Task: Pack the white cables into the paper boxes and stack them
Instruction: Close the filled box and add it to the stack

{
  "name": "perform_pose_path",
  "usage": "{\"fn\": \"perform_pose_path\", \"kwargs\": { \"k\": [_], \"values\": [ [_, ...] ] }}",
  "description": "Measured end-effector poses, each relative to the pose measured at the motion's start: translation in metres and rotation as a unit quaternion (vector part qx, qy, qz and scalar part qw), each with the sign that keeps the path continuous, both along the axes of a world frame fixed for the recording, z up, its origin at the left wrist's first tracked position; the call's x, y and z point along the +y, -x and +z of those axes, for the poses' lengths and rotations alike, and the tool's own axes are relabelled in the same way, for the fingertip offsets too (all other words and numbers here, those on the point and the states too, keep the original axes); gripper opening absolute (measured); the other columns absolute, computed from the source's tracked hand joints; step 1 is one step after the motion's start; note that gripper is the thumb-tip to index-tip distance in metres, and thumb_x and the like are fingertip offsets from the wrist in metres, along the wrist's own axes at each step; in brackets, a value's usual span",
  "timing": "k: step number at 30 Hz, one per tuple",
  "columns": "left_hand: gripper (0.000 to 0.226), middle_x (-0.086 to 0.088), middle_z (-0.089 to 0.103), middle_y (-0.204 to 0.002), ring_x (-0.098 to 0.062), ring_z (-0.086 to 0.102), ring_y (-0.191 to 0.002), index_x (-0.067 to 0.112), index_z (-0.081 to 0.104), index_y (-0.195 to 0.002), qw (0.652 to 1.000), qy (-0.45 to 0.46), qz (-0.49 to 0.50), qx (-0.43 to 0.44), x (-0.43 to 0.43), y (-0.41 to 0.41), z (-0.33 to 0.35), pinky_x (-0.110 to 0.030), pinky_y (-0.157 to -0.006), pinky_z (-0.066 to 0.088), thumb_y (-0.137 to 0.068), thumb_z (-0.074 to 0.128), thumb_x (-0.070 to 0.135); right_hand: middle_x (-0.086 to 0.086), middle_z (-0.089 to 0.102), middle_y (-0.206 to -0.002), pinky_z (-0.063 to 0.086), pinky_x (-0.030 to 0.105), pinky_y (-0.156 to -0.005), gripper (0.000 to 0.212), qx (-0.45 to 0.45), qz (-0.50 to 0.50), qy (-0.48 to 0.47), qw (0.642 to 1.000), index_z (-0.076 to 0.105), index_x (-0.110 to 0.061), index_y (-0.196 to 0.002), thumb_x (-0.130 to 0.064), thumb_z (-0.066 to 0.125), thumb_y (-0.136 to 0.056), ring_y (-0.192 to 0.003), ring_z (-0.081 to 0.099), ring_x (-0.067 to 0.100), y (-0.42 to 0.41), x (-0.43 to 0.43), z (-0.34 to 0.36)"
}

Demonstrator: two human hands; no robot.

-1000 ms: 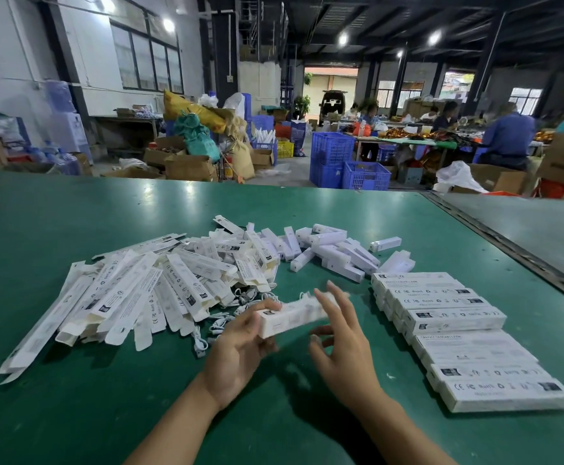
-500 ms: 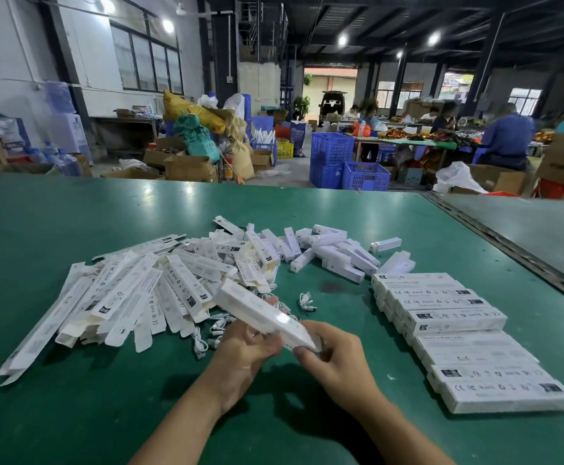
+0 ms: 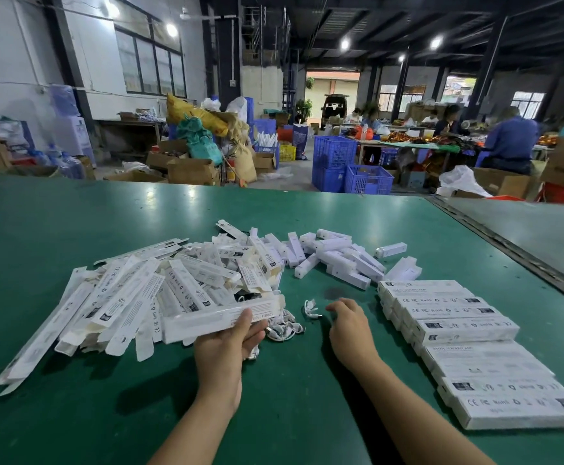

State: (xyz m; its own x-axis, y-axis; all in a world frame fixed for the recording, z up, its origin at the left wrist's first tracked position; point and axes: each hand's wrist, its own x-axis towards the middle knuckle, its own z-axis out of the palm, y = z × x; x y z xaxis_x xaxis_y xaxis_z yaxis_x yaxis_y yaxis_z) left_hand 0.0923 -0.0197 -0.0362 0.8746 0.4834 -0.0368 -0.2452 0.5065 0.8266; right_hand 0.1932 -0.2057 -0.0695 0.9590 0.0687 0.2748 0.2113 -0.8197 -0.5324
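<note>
— what have the hands got?
— the left hand (image 3: 230,335) grips one paper box (image 3: 220,318), thumb on top. the right hand (image 3: 352,327) holds nothing, its fingers loosely bent, just beside a loose white cable (image 3: 311,308).
— much done?
— packed boxes (image 3: 458,325) lie in stacked rows right of the right hand. a big heap of flat boxes (image 3: 133,297) waits left of the left hand, with more cables (image 3: 284,328) between the hands. i'd say plenty is left.
</note>
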Motion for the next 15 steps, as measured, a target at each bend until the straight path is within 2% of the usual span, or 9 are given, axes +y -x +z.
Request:
{"fn": "perform_pose_path", "kwargs": {
  "k": [3,6,8,10,13,15],
  "values": [
    [0.033,-0.021,0.074,-0.104,-0.034,0.075,-0.085,-0.003,0.062,-0.12,1.0,0.01,0.002,-0.002,0.001,-0.002,-0.003,-0.026,-0.064,0.06,-0.088,0.066,-0.006,0.011,0.043,-0.139,0.031,0.03,-0.106,0.053,0.0,-0.001,0.016,1.0,0.053,-0.002,-0.13,0.014,0.037,-0.082,-0.131,0.035,0.026,-0.019,0.001,0.0],
    [0.034,-0.017,0.075,-0.105,-0.034,0.075,-0.089,0.003,0.062,-0.121,1.0,0.027,-0.003,-0.011,0.002,-0.006,-0.005,-0.027,-0.065,0.06,-0.088,0.065,-0.006,0.015,0.035,-0.145,0.028,0.037,-0.113,0.045,-0.014,-0.026,0.036,0.999,0.048,-0.001,-0.13,0.008,0.036,-0.087,-0.14,0.024,0.031,-0.038,0.001,-0.001],
    [0.031,-0.017,0.075,-0.103,-0.034,0.074,-0.092,0.004,0.062,-0.12,0.999,0.036,-0.014,-0.013,0.002,-0.007,-0.005,-0.027,-0.067,0.06,-0.09,0.064,-0.004,0.016,0.02,-0.156,0.021,0.045,-0.118,0.046,0.004,-0.055,0.065,0.996,0.043,-0.004,-0.133,0.002,0.035,-0.089,-0.148,0.005,0.031,-0.049,0.0,0.0],
    [0.031,-0.019,0.075,-0.104,-0.035,0.074,-0.094,0.003,0.062,-0.121,0.998,0.047,-0.032,-0.015,0.002,-0.009,-0.004,-0.028,-0.068,0.06,-0.09,0.064,-0.002,0.014,0.005,-0.162,0.012,0.046,-0.12,0.053,0.016,-0.072,0.109,0.991,0.031,-0.009,-0.144,-0.009,0.035,-0.091,-0.15,-0.008,0.03,-0.059,-0.001,0.0],
    [0.039,-0.021,0.074,-0.107,-0.035,0.073,-0.095,0.006,0.061,-0.121,0.996,0.075,-0.049,-0.025,0.005,-0.01,-0.002,-0.028,-0.069,0.06,-0.083,0.066,0.004,0.012,-0.007,-0.163,-0.001,0.045,-0.12,0.063,0.009,-0.074,0.154,0.985,0.013,-0.017,-0.152,-0.026,0.036,-0.094,-0.149,-0.014,0.031,-0.07,-0.001,-0.001],
    [0.042,-0.02,0.074,-0.107,-0.035,0.074,-0.095,0.009,0.062,-0.12,0.994,0.081,-0.06,-0.035,0.005,-0.01,-0.001,-0.029,-0.069,0.061,-0.079,0.067,0.008,0.011,-0.01,-0.163,-0.002,0.047,-0.119,0.066,0.009,-0.072,0.162,0.984,0.01,-0.021,-0.152,-0.031,0.037,-0.093,-0.149,-0.015,0.032,-0.079,-0.001,0.0]
  ]
}}
